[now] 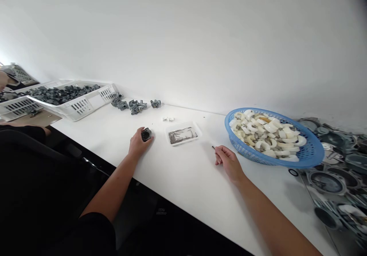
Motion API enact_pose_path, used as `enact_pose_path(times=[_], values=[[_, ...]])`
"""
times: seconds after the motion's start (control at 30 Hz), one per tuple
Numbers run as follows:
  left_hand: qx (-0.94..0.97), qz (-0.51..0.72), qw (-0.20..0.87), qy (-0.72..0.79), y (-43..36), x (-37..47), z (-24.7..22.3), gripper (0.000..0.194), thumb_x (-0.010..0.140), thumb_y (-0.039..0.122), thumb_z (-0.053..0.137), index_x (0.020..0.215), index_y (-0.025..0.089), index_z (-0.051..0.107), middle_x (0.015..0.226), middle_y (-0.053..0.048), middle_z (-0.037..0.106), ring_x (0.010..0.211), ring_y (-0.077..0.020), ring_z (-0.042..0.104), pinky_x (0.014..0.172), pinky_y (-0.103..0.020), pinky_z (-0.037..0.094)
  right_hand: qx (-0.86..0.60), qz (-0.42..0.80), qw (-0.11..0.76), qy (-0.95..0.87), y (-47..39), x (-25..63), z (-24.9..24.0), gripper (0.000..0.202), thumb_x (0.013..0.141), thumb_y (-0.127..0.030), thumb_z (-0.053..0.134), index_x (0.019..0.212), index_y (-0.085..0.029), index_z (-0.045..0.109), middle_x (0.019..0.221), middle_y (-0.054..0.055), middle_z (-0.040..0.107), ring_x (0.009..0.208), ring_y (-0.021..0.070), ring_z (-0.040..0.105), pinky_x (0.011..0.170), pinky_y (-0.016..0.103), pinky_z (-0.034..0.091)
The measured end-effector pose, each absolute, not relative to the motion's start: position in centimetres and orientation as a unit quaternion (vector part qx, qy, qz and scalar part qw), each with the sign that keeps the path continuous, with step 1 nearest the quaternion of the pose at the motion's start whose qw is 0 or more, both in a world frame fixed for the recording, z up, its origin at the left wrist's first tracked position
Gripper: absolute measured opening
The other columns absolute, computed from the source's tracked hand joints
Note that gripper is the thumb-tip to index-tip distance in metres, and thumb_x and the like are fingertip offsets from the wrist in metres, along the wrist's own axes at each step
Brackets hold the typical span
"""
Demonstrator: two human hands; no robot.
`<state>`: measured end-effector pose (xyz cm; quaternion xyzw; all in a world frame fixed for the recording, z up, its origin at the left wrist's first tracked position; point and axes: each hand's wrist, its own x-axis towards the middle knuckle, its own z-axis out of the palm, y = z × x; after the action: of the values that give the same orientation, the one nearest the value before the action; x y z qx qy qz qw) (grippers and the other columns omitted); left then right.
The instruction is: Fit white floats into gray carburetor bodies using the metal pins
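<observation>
My left hand [138,143] is closed around a small dark grey metal part with a round black opening [146,134], which rests on the white table. My right hand [228,161] pinches a thin dark pin [213,147] between thumb and fingertips, with its tip pointing up and left. Between the hands lies a shallow white tray [174,144] with many thin metal pins [187,133] in it. Small white pieces [168,119] lie just behind the tray.
A blue basket [312,162] of white curved pieces stands at right, beside piled grey metal parts [329,181]. White crates [83,108] of dark parts stand at left, with several loose metal parts [137,106] nearby. Another person's dark sleeve [24,131] shows at left.
</observation>
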<state>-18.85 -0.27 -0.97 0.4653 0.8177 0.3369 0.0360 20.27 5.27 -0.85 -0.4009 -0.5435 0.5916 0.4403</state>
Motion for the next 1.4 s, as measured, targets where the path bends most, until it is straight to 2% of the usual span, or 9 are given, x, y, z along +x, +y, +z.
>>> enact_pose_path(times=[0.17, 0.33, 0.5, 0.63, 0.77, 0.93, 1.1, 1.3, 1.4], values=[[0.435, 0.425, 0.041, 0.792, -1.0, -18.3, -1.1, 0.065, 0.076, 0.055, 0.073, 0.129, 0.028, 0.047, 0.126, -0.008, 0.067, 0.113, -0.0267, 0.065, 0.094, -0.039, 0.049, -0.399, 0.594, 0.433, -0.549, 5.3, 20.3, -0.9, 0.044, 0.077, -0.062, 0.071, 0.069, -0.021, 0.056, 0.052, -0.006, 0.040, 0.053, 0.0103, 0.036, 0.056, 0.025, 0.046], [0.383, 0.460, 0.050, 0.799, -0.7, -19.2, -1.3, 0.051, 0.086, 0.058, 0.058, 0.121, 0.021, 0.054, 0.115, -0.011, 0.070, 0.097, -0.0225, 0.067, 0.081, -0.035, 0.053, -0.403, 0.584, 0.426, -0.561, 5.1, 20.4, -0.9, 0.044, 0.077, -0.062, 0.070, 0.070, -0.020, 0.058, 0.054, -0.005, 0.042, 0.055, 0.0109, 0.039, 0.058, 0.026, 0.048], [0.411, 0.435, 0.038, 0.800, -0.7, -19.5, -1.2, 0.037, 0.081, 0.048, 0.065, 0.108, 0.023, 0.062, 0.118, -0.009, 0.068, 0.106, -0.0252, 0.064, 0.093, -0.040, 0.050, -0.404, 0.570, 0.425, -0.575, 4.9, 20.3, -0.8, 0.045, 0.075, -0.064, 0.070, 0.070, -0.020, 0.058, 0.056, -0.004, 0.043, 0.056, 0.0109, 0.040, 0.058, 0.026, 0.048], [0.469, 0.409, 0.038, 0.782, -1.1, -18.2, -1.1, 0.045, 0.077, 0.039, 0.071, 0.117, 0.024, 0.058, 0.129, -0.008, 0.063, 0.118, -0.0255, 0.060, 0.104, -0.040, 0.045, -0.408, 0.568, 0.417, -0.581, 4.8, 20.3, -0.7, 0.045, 0.075, -0.063, 0.070, 0.071, -0.020, 0.058, 0.059, -0.004, 0.043, 0.057, 0.0108, 0.040, 0.060, 0.027, 0.049], [0.504, 0.380, 0.050, 0.774, -0.4, -17.6, 1.1, 0.046, 0.077, 0.033, 0.069, 0.120, 0.022, 0.057, 0.118, -0.008, 0.068, 0.108, -0.0274, 0.065, 0.096, -0.043, 0.050, -0.417, 0.570, 0.404, -0.581, 5.0, 20.4, -1.0, 0.046, 0.074, -0.065, 0.070, 0.074, -0.020, 0.059, 0.062, -0.004, 0.043, 0.059, 0.0109, 0.041, 0.062, 0.027, 0.048], [0.557, 0.359, 0.025, 0.748, 1.1, -17.7, 4.2, 0.026, 0.089, 0.036, 0.056, 0.108, 0.019, 0.063, 0.107, -0.008, 0.068, 0.108, -0.0260, 0.065, 0.095, -0.042, 0.051, -0.425, 0.567, 0.398, -0.582, 5.4, 20.5, -1.9, 0.045, 0.075, -0.065, 0.070, 0.076, -0.021, 0.059, 0.063, -0.004, 0.042, 0.060, 0.0112, 0.041, 0.064, 0.027, 0.049], [0.589, 0.328, 0.018, 0.738, 0.2, -17.1, 1.4, 0.031, 0.086, 0.036, 0.062, 0.110, 0.018, 0.066, 0.131, -0.010, 0.061, 0.119, -0.0270, 0.060, 0.105, -0.039, 0.046, -0.423, 0.561, 0.390, -0.596, 5.4, 20.5, -1.9, 0.042, 0.078, -0.062, 0.068, 0.078, -0.021, 0.060, 0.064, -0.004, 0.044, 0.062, 0.0121, 0.042, 0.065, 0.028, 0.048], [0.579, 0.330, 0.020, 0.745, 0.1, -18.3, -1.0, 0.037, 0.077, 0.044, 0.071, 0.105, 0.021, 0.068, 0.125, -0.011, 0.068, 0.117, -0.0308, 0.063, 0.108, -0.044, 0.046, -0.402, 0.568, 0.397, -0.599, 5.0, 20.1, -1.5, 0.036, 0.081, -0.055, 0.064, 0.077, -0.021, 0.054, 0.067, -0.004, 0.043, 0.063, 0.0116, 0.043, 0.063, 0.026, 0.046], [0.575, 0.361, -0.047, 0.733, -0.2, -19.0, -1.9, 0.038, 0.074, 0.050, 0.072, 0.101, 0.023, 0.072, 0.128, -0.008, 0.068, 0.115, -0.0302, 0.066, 0.105, -0.044, 0.050, -0.414, 0.561, 0.399, -0.595, 4.8, 19.9, -1.8, 0.031, 0.080, -0.050, 0.063, 0.079, -0.021, 0.055, 0.069, -0.004, 0.046, 0.065, 0.0120, 0.045, 0.062, 0.026, 0.046]])
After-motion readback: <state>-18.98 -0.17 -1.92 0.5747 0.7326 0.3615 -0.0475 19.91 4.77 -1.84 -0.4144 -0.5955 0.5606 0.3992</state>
